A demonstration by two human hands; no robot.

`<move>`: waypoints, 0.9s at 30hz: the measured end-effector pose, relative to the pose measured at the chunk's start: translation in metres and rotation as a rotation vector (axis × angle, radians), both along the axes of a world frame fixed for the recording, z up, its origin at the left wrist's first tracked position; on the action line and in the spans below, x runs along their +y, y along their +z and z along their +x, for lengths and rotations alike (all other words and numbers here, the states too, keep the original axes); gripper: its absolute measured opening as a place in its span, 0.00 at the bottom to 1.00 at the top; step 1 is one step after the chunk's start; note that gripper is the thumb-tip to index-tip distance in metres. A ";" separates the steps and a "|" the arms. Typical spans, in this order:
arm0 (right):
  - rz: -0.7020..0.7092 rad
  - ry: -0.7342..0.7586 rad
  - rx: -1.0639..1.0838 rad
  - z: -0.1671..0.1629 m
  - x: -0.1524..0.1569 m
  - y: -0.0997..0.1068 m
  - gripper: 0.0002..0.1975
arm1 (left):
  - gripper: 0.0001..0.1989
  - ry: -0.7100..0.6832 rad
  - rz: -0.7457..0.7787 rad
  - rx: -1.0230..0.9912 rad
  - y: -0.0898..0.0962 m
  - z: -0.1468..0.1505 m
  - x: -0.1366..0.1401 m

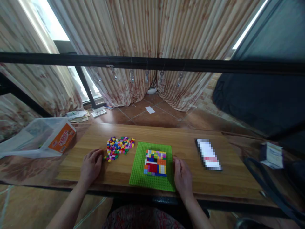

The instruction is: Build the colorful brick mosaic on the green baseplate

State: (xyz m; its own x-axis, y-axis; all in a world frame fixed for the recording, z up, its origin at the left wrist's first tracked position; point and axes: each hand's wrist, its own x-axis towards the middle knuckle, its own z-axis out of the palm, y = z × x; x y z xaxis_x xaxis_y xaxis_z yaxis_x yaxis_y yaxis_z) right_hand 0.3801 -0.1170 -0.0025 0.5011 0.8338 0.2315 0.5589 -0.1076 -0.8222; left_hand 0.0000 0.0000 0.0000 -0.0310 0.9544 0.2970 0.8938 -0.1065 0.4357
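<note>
A green studded baseplate (152, 184) lies in front of me on the wooden tabletop. Small bricks in many colours form a roughly square patch (153, 168) in its middle, with a red block and a dark spot inside. My right hand (183, 175) rests at the plate's right edge, fingers curled inward against it. To the left of the plate is a loose pile of small coloured bricks (119, 147). Close to that pile's left side, my left hand (91, 164) lies on the wood with bent fingers. Whatever is under the fingers of either hand is hidden.
A phone (209, 155) with a blurred screen lies on the right of the tabletop (114, 178). At the left stands a clear plastic bag with an orange label (62, 138). A dark rail (152, 62) crosses beyond the table, before curtains. Papers (77, 115) lie behind the bag.
</note>
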 end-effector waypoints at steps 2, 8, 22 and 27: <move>0.000 0.001 -0.006 0.000 0.000 0.000 0.26 | 0.17 -0.014 0.006 -0.037 -0.001 0.003 -0.004; -0.005 0.008 0.008 0.000 -0.001 0.000 0.26 | 0.18 -0.031 0.018 -0.064 -0.002 0.009 -0.016; -0.029 0.018 -0.037 0.000 -0.001 0.002 0.27 | 0.14 -0.056 0.059 -0.094 0.001 0.025 -0.038; -0.070 0.017 -0.053 0.003 -0.005 -0.001 0.28 | 0.14 -0.019 0.058 -0.134 0.004 0.026 -0.046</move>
